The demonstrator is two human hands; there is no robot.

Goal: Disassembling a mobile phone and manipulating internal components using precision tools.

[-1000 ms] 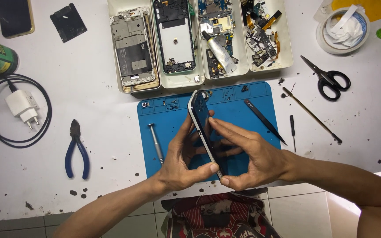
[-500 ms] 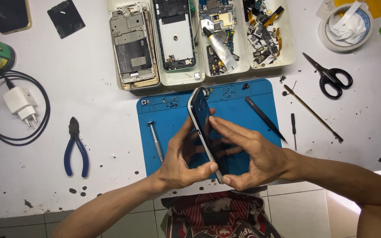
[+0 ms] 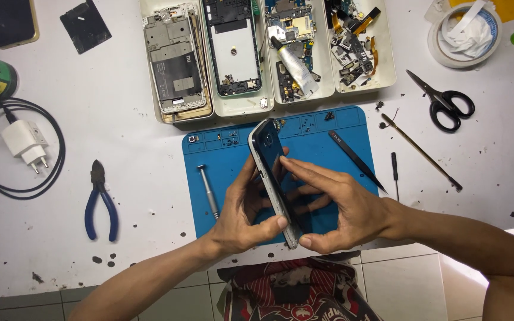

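Above the blue mat (image 3: 322, 142), both hands still clasp a dark smartphone (image 3: 273, 178) tilted on edge, unchanged from earlier: left hand (image 3: 242, 214) underneath, right hand (image 3: 340, 208) across its screen.

Both forearms come in bare from the lower edge — one from about 7 o'clock, the other from about 4 o'clock — with no sleeve, watch or ring showing. The left hand (image 3: 242, 217) and right hand (image 3: 343, 211) are ungloved. At 6 o'clock shows dark clothing patterned in red and white.
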